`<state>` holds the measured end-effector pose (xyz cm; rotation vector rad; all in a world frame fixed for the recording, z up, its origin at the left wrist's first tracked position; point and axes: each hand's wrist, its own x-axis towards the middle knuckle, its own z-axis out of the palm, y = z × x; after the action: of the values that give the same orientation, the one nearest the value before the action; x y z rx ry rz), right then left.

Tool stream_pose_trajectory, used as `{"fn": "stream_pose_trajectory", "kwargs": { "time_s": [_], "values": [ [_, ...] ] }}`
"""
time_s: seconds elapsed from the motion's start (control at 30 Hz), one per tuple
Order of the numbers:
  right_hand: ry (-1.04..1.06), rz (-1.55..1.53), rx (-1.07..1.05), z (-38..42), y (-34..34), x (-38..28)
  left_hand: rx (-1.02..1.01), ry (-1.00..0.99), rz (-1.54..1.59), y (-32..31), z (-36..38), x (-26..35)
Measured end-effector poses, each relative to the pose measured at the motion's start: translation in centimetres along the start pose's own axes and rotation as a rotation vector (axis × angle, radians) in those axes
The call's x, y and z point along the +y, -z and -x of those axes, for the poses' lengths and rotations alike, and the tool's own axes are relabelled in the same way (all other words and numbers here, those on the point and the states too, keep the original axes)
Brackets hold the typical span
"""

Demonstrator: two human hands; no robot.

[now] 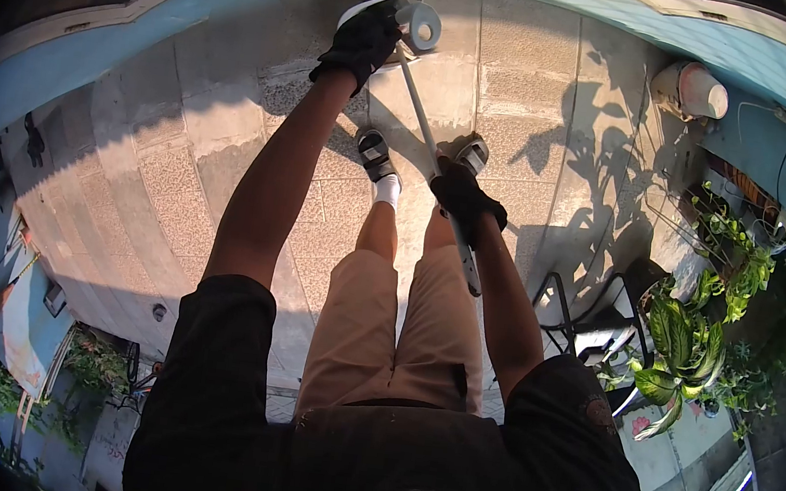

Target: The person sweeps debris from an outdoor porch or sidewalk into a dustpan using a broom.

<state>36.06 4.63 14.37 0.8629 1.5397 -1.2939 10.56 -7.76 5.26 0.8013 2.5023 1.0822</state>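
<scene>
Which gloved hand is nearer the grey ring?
The left hand, right beside the grey ring; the right hand grips the pole farther back, nearer the shorts.

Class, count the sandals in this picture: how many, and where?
2: the left sandal, left of the pole; the right sandal, right of it, partly hidden by the right hand. Dark edges may hide more.

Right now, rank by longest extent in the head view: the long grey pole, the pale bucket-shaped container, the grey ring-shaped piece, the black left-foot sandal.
1. Long grey pole, clearly largest
2. Pale bucket-shaped container
3. Grey ring-shaped piece and black left-foot sandal: too alike to rank
</scene>
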Motion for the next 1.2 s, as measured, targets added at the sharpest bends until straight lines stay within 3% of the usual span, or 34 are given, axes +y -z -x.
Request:
{"fn": "stream_pose_trajectory", "kwargs": {
  "time_s": [0.07,0.23,0.33,0.4,0.47,0.57,0.63,0.7,0.73,0.8,0.83,1.03,1.17,1.2],
  "values": [
    [0.122,-0.023,0.081,0.4,-0.3,3.0,-0.017,0.025,-0.053,0.7,0.2,0.6],
    [-0.003,-0.485,0.070,6.7,2.3,5.8,0.095,0.062,-0.039,2.1,2.7,0.3],
    [-0.027,-0.481,0.149,8.9,4.3,5.7,0.212,0.210,0.467,1.6,5.9,-0.1],
    [0.023,-0.308,0.232,8.7,5.6,4.9,0.220,0.504,1.001,2.8,8.5,0.4],
    [0.112,0.039,0.324,6.2,7.1,5.0,0.268,0.580,0.796,3.1,10.4,1.0],
    [0.274,0.253,0.421,0.3,8.0,4.8,0.272,0.646,0.742,2.2,11.9,0.8],
    [0.287,0.096,0.365,-1.7,7.1,3.3,0.351,0.652,0.866,0.9,12.5,0.4],
    [0.134,0.053,0.242,-1.6,5.5,1.8,0.440,0.624,0.961,-0.2,12.7,-0.5],
    [0.107,0.079,0.193,-1.4,4.6,1.3,0.373,0.611,0.773,0.0,12.7,-0.8],
    [0.092,0.110,0.094,-0.5,3.4,1.4,0.241,0.370,0.225,0.8,13.0,-0.5],
    [0.086,0.108,0.042,0.3,3.1,1.6,0.269,0.364,0.206,0.8,13.0,0.0],
    [0.015,-0.090,-0.131,6.8,5.1,3.6,0.277,0.370,0.158,0.5,12.4,0.1],
    [-0.030,-0.069,-0.058,7.9,6.3,2.8,0.299,0.582,0.633,1.0,13.6,0.2],
    [0.055,-0.150,-0.017,7.7,6.4,2.8,0.299,0.618,0.709,1.2,13.9,0.3]
  ]
}}
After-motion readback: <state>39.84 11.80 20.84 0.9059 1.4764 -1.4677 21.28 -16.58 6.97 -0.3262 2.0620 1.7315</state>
